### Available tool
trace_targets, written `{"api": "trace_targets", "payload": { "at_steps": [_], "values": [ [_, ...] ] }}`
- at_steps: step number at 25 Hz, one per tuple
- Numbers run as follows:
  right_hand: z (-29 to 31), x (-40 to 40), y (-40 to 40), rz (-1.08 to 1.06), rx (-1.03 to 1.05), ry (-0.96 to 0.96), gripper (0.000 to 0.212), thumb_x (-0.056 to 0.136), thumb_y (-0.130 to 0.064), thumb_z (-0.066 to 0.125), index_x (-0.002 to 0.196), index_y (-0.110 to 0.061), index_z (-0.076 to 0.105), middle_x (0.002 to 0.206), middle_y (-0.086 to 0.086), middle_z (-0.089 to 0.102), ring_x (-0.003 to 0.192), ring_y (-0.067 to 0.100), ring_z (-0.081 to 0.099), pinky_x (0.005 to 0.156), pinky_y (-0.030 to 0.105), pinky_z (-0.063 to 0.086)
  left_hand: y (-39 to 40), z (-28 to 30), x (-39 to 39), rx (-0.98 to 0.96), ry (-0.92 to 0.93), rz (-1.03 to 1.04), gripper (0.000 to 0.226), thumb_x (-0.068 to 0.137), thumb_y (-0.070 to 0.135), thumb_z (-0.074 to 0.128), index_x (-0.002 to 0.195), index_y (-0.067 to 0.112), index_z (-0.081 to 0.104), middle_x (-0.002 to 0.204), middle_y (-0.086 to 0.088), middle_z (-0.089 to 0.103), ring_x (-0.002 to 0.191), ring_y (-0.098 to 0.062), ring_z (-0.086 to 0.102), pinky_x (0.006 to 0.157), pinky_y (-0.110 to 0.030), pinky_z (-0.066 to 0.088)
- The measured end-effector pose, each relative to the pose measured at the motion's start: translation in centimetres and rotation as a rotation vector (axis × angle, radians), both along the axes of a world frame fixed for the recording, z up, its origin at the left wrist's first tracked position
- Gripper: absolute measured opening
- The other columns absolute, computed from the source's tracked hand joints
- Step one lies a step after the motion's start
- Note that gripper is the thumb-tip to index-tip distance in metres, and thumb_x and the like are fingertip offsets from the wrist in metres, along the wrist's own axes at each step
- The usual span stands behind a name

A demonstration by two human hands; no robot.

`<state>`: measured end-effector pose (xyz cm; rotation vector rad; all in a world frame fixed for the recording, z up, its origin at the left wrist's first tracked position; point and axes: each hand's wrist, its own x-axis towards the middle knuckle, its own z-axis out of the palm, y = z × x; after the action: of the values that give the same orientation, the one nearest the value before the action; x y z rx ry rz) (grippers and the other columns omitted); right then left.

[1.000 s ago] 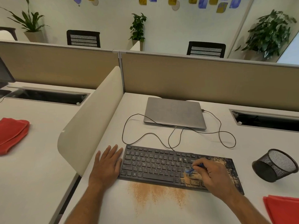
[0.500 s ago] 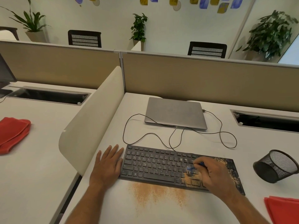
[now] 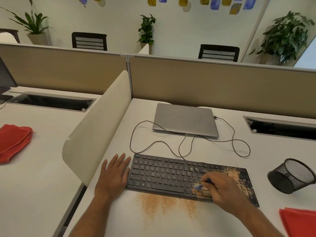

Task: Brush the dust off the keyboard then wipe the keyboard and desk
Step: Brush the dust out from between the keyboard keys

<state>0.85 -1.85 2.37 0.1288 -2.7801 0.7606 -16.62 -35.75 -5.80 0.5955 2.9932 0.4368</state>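
Observation:
A black keyboard (image 3: 164, 175) lies on the white desk (image 3: 130, 219). Orange-brown dust (image 3: 234, 173) covers its right end, and a patch of the same dust (image 3: 164, 204) lies on the desk in front of it. My right hand (image 3: 224, 189) rests over the keyboard's right part and grips a small blue brush (image 3: 199, 186), whose bristles touch the lower keys. My left hand (image 3: 113, 175) lies flat on the desk, fingers straight, against the keyboard's left edge.
A closed grey laptop (image 3: 185, 119) sits behind the keyboard with a looping black cable (image 3: 239, 147). A tipped black mesh cup (image 3: 292, 175) lies right. Red cloths lie at the lower right (image 3: 299, 221) and far left (image 3: 13, 141). A cream divider (image 3: 95, 130) stands left.
My right hand has drawn the brush slightly toward the keyboard's front edge. My left hand has stayed in place.

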Motion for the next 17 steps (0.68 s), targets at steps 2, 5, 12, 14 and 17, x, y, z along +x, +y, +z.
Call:
{"api": "trace_targets", "payload": {
  "at_steps": [2, 5, 12, 14, 17],
  "values": [
    [0.3, 0.0, 0.1, -0.04, -0.036, 0.024, 0.012, 0.081, -0.017, 0.062, 0.085, -0.028, 0.063, 0.075, -0.023, 0.059, 0.074, -0.005, 0.055, 0.061, 0.005, 0.04, 0.0, 0.0, 0.0, 0.007, 0.001, -0.001, 0.071, 0.091, 0.057, -0.003, 0.156, 0.042, 0.021, 0.164, 0.02, 0.009, 0.151, -0.002, -0.006, 0.124, -0.037, -0.01],
    [0.3, 0.2, -0.1, -0.045, -0.016, 0.041, 0.012, 0.08, -0.019, 0.062, 0.089, -0.028, 0.064, 0.078, -0.021, 0.06, 0.076, -0.004, 0.054, 0.063, 0.009, 0.045, 0.0, 0.0, 0.0, 0.019, 0.001, -0.004, 0.071, 0.091, 0.057, -0.001, 0.156, 0.04, 0.022, 0.164, 0.019, 0.01, 0.151, -0.002, -0.005, 0.124, -0.038, -0.01],
    [0.3, 0.8, -0.1, -0.006, -0.013, 0.083, 0.009, 0.084, -0.026, 0.059, 0.091, -0.028, 0.063, 0.076, -0.019, 0.061, 0.071, -0.004, 0.052, 0.061, 0.007, 0.042, 0.0, -0.2, -0.1, 0.029, 0.007, 0.0, 0.071, 0.091, 0.057, -0.001, 0.156, 0.041, 0.024, 0.164, 0.018, 0.012, 0.152, -0.003, -0.003, 0.124, -0.039, -0.008],
    [0.0, 1.2, -0.2, 0.022, 0.012, 0.05, 0.02, 0.079, -0.02, 0.065, 0.093, -0.033, 0.06, 0.076, -0.02, 0.061, 0.069, -0.004, 0.052, 0.059, 0.009, 0.044, 0.0, -0.2, 0.0, 0.019, 0.003, 0.0, 0.072, 0.09, 0.057, -0.002, 0.156, 0.041, 0.023, 0.164, 0.019, 0.011, 0.152, -0.003, -0.003, 0.124, -0.038, -0.009],
    [-0.2, 1.8, -0.2, 0.026, -0.02, 0.069, 0.019, 0.079, -0.018, 0.066, 0.089, -0.033, 0.06, 0.075, -0.021, 0.06, 0.07, -0.004, 0.052, 0.057, 0.01, 0.043, 0.0, -0.1, 0.0, 0.021, 0.001, 0.002, 0.073, 0.09, 0.057, -0.003, 0.156, 0.041, 0.023, 0.164, 0.019, 0.01, 0.152, -0.003, -0.004, 0.124, -0.038, -0.01]
  ]
}}
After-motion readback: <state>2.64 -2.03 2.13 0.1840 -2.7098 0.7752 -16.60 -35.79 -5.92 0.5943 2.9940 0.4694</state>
